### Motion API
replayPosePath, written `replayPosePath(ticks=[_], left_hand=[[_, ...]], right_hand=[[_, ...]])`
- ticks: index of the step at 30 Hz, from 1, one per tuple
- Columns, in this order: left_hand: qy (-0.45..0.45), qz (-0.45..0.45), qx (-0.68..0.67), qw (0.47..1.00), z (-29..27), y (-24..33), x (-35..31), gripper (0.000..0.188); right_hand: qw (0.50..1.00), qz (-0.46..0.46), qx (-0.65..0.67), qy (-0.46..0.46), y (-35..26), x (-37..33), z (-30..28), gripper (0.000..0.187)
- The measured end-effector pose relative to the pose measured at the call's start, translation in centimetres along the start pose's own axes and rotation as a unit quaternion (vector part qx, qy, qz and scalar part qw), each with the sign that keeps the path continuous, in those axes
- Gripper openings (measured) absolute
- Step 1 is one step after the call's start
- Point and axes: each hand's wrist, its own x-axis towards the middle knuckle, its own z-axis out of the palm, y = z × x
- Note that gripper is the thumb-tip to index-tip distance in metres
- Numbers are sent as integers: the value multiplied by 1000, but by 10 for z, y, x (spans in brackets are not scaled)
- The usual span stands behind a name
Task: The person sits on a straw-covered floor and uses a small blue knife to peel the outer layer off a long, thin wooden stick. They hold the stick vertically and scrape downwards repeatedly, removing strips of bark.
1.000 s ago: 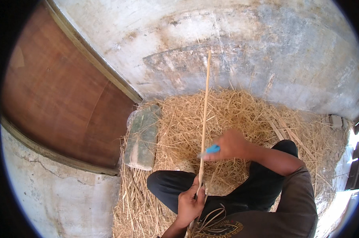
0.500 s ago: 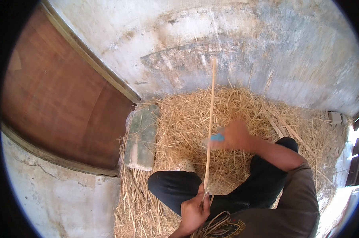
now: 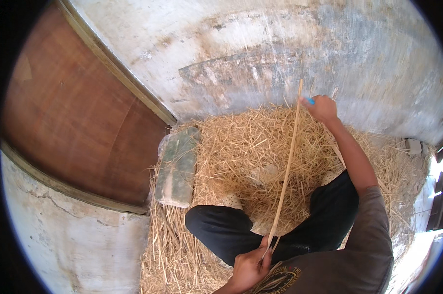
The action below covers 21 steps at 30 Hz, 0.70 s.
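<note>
Wooden strip [image 3: 288, 169] — L hand [image 3: 252, 267] grasps near end; R hand [image 3: 325, 108], clenching blue-handled knife [image 3: 311, 101], nr tip past straw's [image 3: 231, 147] far edge.

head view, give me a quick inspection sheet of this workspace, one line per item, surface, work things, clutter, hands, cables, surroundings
Surface: loose straw spread thickly over the floor.
Work things: long pale strip, held slanting; blue tool, mostly hidden by the fist, contact with the strip unclear.
Clutter: greenish slab lying on the straw at left; small grey block at far right.
Hands: left hand grips the strip low down; right hand grips the tool near the strip's far end.
Cables: nothing seen.
Surroundings: stained pale wall ahead; brown panel at left.
</note>
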Motion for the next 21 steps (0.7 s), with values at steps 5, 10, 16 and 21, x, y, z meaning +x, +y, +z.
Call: replayPosePath(ticks=[5,10,16,21], left_hand=[[16,34,-82,996,18,-21,0,38],[-30,-88,-280,956,16,-8,16,40],[-65,-102,-383,916,13,-16,51,42],[-44,-46,-357,932,34,-35,78,39]], right_hand=[[998,-8,-34,47,28,9,-10,82],[993,6,94,-75,17,-15,-25,83],[854,-156,467,-169,-41,-95,-4,49],[788,-23,585,-191,-69,-106,6,33]])
